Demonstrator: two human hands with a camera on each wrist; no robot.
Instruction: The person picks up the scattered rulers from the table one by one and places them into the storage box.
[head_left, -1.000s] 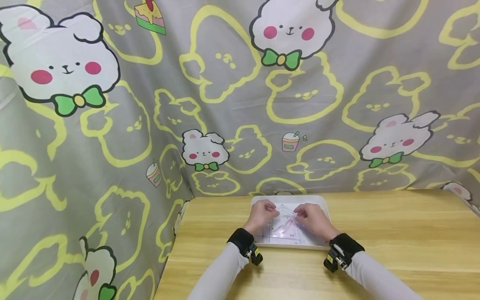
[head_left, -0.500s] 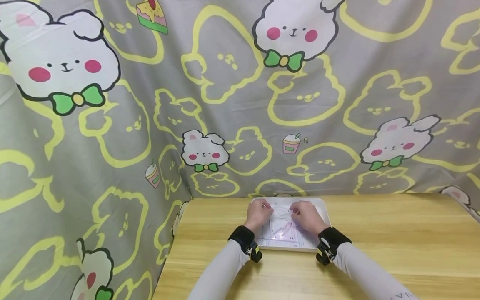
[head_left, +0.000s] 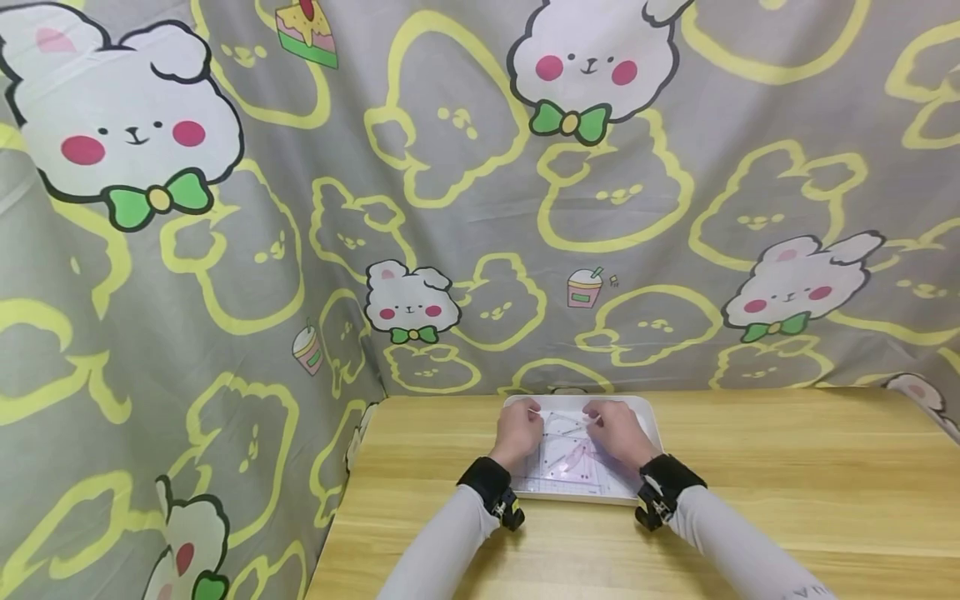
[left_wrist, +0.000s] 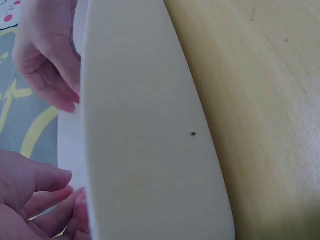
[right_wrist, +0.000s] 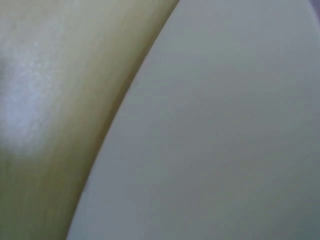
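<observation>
A shallow white tray (head_left: 654, 421) holds clear plastic drawing tools. Among them are set squares (head_left: 564, 423), a pinkish clear piece (head_left: 576, 461) and a ruler-like strip with printed marks (head_left: 577, 485). My left hand (head_left: 517, 433) is over the tray's left side, its fingers curled inward; in the left wrist view the left hand (left_wrist: 25, 195) has thumb and fingertips close together, partly behind the tray wall. Opposite it, my right hand (head_left: 621, 435) bends its fingers beside the set squares. Whether either hand pinches a clear piece cannot be made out.
The tray stands on a wood-grain table (head_left: 787, 467), near its far edge. A grey curtain (head_left: 480, 200) with cartoon prints hangs behind and to the left. The right wrist view shows mostly the tray's outer wall (right_wrist: 200, 125) and some tabletop.
Both hands sat nearer the tray's middle a second ago; my left hand has drawn slightly left. My right hand has shifted left. The upper set square lies at a different angle.
</observation>
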